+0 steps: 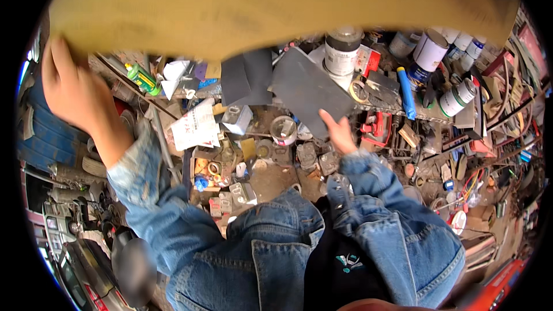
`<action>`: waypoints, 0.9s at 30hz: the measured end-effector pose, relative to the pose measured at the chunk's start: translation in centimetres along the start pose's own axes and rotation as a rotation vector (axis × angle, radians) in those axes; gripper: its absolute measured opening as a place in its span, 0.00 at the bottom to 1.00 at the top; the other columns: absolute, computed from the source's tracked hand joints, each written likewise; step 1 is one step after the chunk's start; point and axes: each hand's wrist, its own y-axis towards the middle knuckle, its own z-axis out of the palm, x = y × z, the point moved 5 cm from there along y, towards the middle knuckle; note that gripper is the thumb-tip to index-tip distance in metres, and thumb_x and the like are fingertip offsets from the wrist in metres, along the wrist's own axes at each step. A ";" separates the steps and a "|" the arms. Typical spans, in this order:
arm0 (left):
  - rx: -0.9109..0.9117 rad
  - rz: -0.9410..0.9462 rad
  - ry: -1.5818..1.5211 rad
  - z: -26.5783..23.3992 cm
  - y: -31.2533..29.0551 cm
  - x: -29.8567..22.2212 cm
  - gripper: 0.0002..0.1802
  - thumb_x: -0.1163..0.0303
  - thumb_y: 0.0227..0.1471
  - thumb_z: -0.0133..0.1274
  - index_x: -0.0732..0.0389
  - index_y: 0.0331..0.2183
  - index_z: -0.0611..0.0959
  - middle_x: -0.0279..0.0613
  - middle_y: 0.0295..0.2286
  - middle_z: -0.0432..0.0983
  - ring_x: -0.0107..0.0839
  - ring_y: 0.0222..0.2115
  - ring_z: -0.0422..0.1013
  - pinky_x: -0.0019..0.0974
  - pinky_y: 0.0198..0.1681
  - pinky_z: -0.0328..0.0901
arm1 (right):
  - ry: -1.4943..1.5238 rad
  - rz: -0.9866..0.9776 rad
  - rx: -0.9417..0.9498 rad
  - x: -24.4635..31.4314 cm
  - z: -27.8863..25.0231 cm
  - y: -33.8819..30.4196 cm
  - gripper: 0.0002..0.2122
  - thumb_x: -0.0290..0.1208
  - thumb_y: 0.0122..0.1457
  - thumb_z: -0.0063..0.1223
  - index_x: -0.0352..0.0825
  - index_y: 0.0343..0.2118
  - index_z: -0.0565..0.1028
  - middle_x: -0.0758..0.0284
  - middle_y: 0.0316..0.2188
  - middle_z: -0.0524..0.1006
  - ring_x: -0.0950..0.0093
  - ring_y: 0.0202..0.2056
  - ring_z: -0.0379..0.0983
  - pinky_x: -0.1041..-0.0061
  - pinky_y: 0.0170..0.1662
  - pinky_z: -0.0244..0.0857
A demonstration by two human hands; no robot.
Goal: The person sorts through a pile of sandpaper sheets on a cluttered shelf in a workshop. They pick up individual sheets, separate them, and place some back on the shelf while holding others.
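My left hand (78, 89) is raised at the left, slightly blurred, its fingers closed at the lower left corner of a large yellow-brown sheet (276, 6). That sheet spans the top of the view, close up, and hides what lies behind it. Lower down, my right hand (340, 132) grips the near edge of a dark grey sheet (311, 89) that looks like sandpaper, with the thumb on top. More dark sheets (245, 78) lie just left of it on the bench. A white-labelled can (341, 55) stands behind the grey sheet.
Along the bench are a green bottle (143, 79), a roll of tape (358, 90), a blue tube-like roll (406, 92) and several paint cans (431, 46). Below stand an open tub (283, 130), a box of small parts (210, 170) and a red tool (377, 128). A printed paper (196, 125) hangs over the edge.
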 end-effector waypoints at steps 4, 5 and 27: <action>0.035 -0.657 -0.323 -1.6 -5.5 3.4 0.17 0.64 0.59 0.48 0.69 0.41 0.79 0.37 0.35 0.77 0.24 0.34 0.70 0.27 0.37 0.66 | -0.222 -0.060 0.034 -0.4 7.9 9.0 0.21 0.40 0.57 0.54 0.24 0.44 0.70 0.61 0.41 0.75 0.72 0.39 0.71 0.70 0.39 0.68; 0.068 -0.685 -0.292 -1.9 -6.8 4.7 0.17 0.65 0.60 0.48 0.69 0.42 0.79 0.39 0.36 0.77 0.25 0.35 0.70 0.28 0.38 0.66 | -0.242 -0.110 0.040 1.0 10.3 10.6 0.22 0.41 0.57 0.54 0.24 0.45 0.69 0.60 0.41 0.74 0.70 0.38 0.72 0.68 0.37 0.69; 0.703 0.107 -0.596 1.1 -8.1 0.2 0.09 0.81 0.53 0.47 0.71 0.36 0.79 0.51 0.31 0.78 0.41 0.30 0.75 0.35 0.37 0.67 | 0.455 0.400 0.824 4.9 11.1 5.3 0.38 0.58 0.61 0.38 0.28 0.62 0.52 0.58 0.61 0.57 0.67 0.58 0.61 0.65 0.58 0.59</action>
